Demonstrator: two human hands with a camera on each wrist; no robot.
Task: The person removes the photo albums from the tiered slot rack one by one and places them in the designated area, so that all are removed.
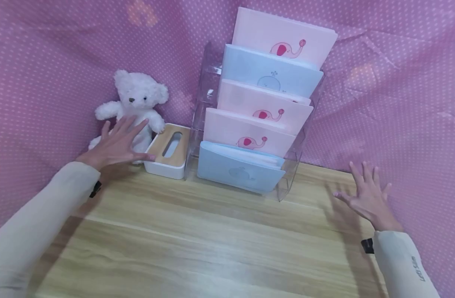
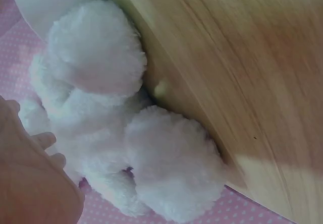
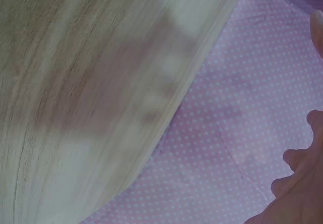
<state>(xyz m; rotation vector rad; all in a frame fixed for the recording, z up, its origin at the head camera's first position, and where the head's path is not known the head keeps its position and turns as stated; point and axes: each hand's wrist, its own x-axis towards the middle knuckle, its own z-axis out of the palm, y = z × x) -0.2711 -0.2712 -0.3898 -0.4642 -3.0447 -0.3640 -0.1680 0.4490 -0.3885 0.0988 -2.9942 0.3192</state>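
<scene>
My left hand (image 1: pixel 117 142) is spread in front of a white teddy bear (image 1: pixel 138 93), fingers apart and holding nothing. Its thumb overlaps the edge of a tissue box (image 1: pixel 158 149) with a wooden lid; whether they touch I cannot tell. In the left wrist view the plush bear (image 2: pixel 96 47) sits by the table edge, beside the fingers (image 2: pixel 46 140). On the right, my right hand (image 1: pixel 369 198) is held with fingers splayed over the table's far edge, gripping nothing. Only fingertips (image 3: pixel 295 158) and part of the palm show in the right wrist view.
A clear acrylic rack (image 1: pixel 201 99) stands at the back middle, holding several pink and blue folders, the lowest a blue folder (image 1: pixel 238 169) with a whale. Pink dotted cloth (image 1: pixel 398 82) hangs behind and at both sides of the wooden table (image 1: pixel 212 240).
</scene>
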